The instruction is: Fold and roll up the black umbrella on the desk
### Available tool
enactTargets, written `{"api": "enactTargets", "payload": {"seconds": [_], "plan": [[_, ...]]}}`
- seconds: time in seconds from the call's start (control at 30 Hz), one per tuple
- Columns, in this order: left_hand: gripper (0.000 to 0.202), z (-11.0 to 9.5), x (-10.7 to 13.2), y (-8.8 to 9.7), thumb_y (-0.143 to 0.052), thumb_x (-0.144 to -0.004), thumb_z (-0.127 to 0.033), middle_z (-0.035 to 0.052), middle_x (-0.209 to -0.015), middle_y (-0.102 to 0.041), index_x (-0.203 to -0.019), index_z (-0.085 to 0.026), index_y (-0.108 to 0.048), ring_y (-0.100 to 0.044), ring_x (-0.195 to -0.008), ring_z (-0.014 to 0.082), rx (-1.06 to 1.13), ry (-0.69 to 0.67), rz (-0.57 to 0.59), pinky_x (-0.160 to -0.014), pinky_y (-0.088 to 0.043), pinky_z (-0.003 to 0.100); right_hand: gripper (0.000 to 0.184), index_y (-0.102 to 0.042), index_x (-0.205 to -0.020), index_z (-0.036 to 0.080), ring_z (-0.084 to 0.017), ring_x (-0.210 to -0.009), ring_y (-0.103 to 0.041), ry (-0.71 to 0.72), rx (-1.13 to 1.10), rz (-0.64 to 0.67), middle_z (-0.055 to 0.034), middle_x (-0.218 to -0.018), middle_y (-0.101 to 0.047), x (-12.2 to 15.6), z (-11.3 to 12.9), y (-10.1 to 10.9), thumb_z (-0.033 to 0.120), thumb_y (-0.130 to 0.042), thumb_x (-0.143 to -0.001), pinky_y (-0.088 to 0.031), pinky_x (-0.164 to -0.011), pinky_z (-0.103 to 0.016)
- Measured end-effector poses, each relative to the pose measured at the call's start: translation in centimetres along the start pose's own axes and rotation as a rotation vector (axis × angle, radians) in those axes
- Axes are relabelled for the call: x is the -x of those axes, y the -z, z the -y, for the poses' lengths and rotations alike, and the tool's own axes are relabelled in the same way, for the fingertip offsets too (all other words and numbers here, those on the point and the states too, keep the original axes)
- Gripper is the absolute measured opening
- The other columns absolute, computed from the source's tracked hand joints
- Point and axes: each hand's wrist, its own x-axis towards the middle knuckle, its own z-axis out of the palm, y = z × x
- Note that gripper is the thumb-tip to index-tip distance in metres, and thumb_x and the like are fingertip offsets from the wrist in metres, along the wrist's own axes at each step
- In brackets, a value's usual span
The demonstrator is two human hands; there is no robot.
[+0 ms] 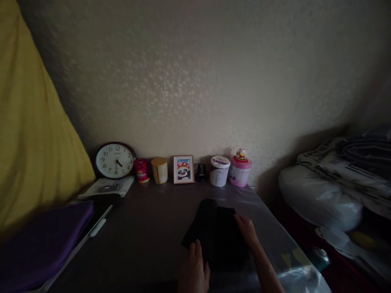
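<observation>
A dark black cloth (215, 232) lies on the table, its folds hard to make out in the dim light; I cannot tell what kind of garment or cover it is. My left hand (195, 264) rests at its lower left edge, fingers stretched forward over the fabric and thumb apart. At the upper right edge, my right hand (247, 230) has its fingers closed on the cloth's border. The lower part of the cloth blends into shadow between my forearms.
Along the wall stand a clock (116, 160), a red tin (141, 170), a yellow-lidded can (160, 170), a framed panda picture (183, 169), a white-and-purple tub (219, 171) and a pink tub (240, 173) topped by a figurine. A purple pad (45, 244) lies left; plastic-wrapped bundles (320, 199) sit right.
</observation>
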Motion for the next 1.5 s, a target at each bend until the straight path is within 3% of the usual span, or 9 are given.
{"api": "enactTargets", "payload": {"seconds": [0.17, 0.4, 0.53, 0.67, 1.0, 1.17, 1.33, 1.43, 1.5], "plan": [[0.056, 0.1, 0.0, -0.1, -0.032, -0.083, -0.018, 0.0173, -0.141, -0.03, -0.137, -0.008, -0.021, -0.045, -0.119, 0.0212, -0.047, -0.001, -0.019, -0.094, -0.038, 0.028, 0.045, -0.067, -0.063, 0.015, -0.021, -0.064, -0.059, 0.036, -0.152, -0.025, -0.0036, -0.059, -0.064, 0.3, 0.0, 0.5, 0.052, -0.042, -0.07, -0.04, -0.058, -0.027], [0.058, 0.3, -0.2, -0.1, -0.033, -0.081, -0.015, 0.0187, -0.141, -0.029, -0.137, -0.007, -0.019, -0.046, -0.118, 0.0222, -0.034, -0.007, 0.015, -0.093, -0.04, 0.029, 0.044, -0.067, -0.067, 0.015, -0.019, -0.064, -0.058, 0.132, -0.23, 0.005, -0.0039, -0.063, -0.065, -0.6, 4.9, 0.2, 0.053, -0.046, -0.07, -0.041, -0.057, -0.026], [0.058, 0.0, -0.1, 0.6, -0.032, -0.081, -0.012, 0.021, -0.141, -0.027, -0.136, -0.004, -0.019, -0.043, -0.121, 0.0223, -0.042, -0.009, 0.041, -0.095, -0.038, 0.03, 0.039, -0.068, -0.079, 0.015, -0.021, -0.074, -0.062, 0.193, -0.166, 0.073, -0.0066, -0.076, -0.069, -1.4, 7.5, -1.3, 0.045, -0.044, -0.074, -0.043, -0.064, -0.027], [0.057, -0.3, 0.0, 1.0, -0.032, -0.081, -0.012, 0.0199, -0.141, -0.028, -0.136, -0.006, -0.019, -0.047, -0.117, 0.0218, -0.049, -0.005, 0.071, -0.092, -0.04, 0.029, 0.034, -0.067, -0.087, 0.014, -0.021, -0.082, -0.063, 0.153, -0.023, 0.104, -0.0087, -0.086, -0.07, -1.9, 9.3, -3.5, 0.037, -0.044, -0.078, -0.044, -0.07, -0.026], [0.053, 0.4, -0.2, 0.3, -0.034, -0.079, -0.011, 0.0167, -0.139, -0.033, -0.132, -0.009, -0.034, -0.046, -0.118, 0.0191, -0.048, -0.025, 0.043, -0.094, -0.038, 0.025, 0.031, -0.058, -0.105, 0.01, -0.024, -0.095, -0.062, 0.097, 0.205, 0.155, -0.0149, -0.096, -0.068, -0.5, 11.8, -7.7, 0.03, -0.048, -0.082, -0.041, -0.076, -0.028], [0.049, 1.1, -0.1, 0.2, -0.033, -0.079, -0.013, 0.0169, -0.135, -0.04, -0.128, -0.01, -0.04, -0.053, -0.11, 0.0205, -0.072, -0.066, -0.012, -0.087, -0.044, 0.028, 0.029, -0.055, -0.107, 0.014, -0.023, -0.093, -0.063, 0.161, 0.4, 0.211, -0.0119, -0.093, -0.069, 0.7, 12.7, -7.7, 0.03, -0.043, -0.086, -0.041, -0.073, -0.027], [0.051, 2.4, 0.0, -0.6, -0.032, -0.085, -0.03, 0.0204, -0.134, -0.039, -0.129, -0.005, -0.039, -0.044, -0.12, 0.0267, -0.14, -0.093, -0.101, -0.093, -0.041, 0.037, 0.025, -0.057, -0.103, 0.021, -0.018, -0.087, -0.064, 0.246, 0.405, 0.26, -0.0044, -0.085, -0.07, 1.5, 12.8, -7.2, 0.029, -0.041, -0.086, -0.04, -0.067, -0.024], [0.048, 2.0, -0.2, 0.0, -0.037, -0.082, -0.033, 0.014, -0.137, -0.038, -0.125, -0.014, -0.046, -0.043, -0.12, 0.0287, -0.156, -0.164, -0.248, -0.096, -0.038, 0.042, 0.024, -0.06, -0.099, 0.023, -0.017, -0.081, -0.065, 0.315, 0.339, 0.26, -0.0013, -0.076, -0.07, 1.8, 12.5, -7.1, 0.027, -0.041, -0.085, -0.04, -0.065, -0.023], [0.051, 1.5, -0.5, 0.4, -0.045, -0.078, -0.035, 0.0082, -0.142, -0.032, -0.127, -0.022, -0.044, -0.039, -0.122, 0.0297, -0.151, -0.278, -0.273, -0.099, -0.035, 0.045, 0.023, -0.062, -0.097, 0.024, -0.015, -0.077, -0.065, 0.349, 0.29, 0.262, 0.0002, -0.072, -0.07, 1.9, 12.3, -7.0, 0.026, -0.042, -0.084, -0.04, -0.064, -0.022]]}}
